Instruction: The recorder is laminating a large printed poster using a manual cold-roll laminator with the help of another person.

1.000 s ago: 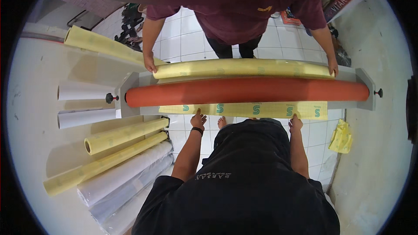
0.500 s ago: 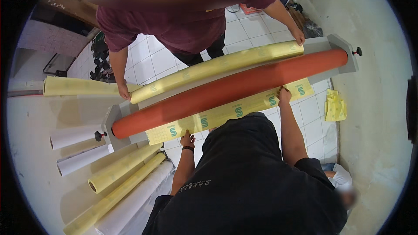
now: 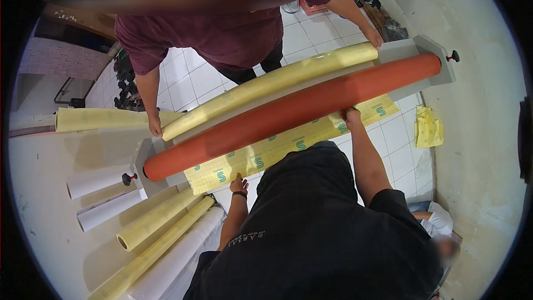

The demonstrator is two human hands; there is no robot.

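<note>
- The left hand (image 3: pixel 239 184), below the centre of the frame, has its grip pinched on the lower edge of the yellow sheet (image 3: pixel 286 140), thumb on top;
- the right hand (image 3: pixel 351 118), right of centre, has its grip closed on the same edge, fingers partly hidden;
- the yellow sheet slants across the middle of the frame, its upper part passing out of sight at the red roller (image 3: pixel 294 115);
- beyond the roller lies a yellow roll (image 3: pixel 272 84); a co-worker's hands (image 3: pixel 155 125) touch its two ends;
- white rolls (image 3: pixel 100 180) stand out at the left; crumpled yellow material (image 3: pixel 427 128) lies at the right.
</note>
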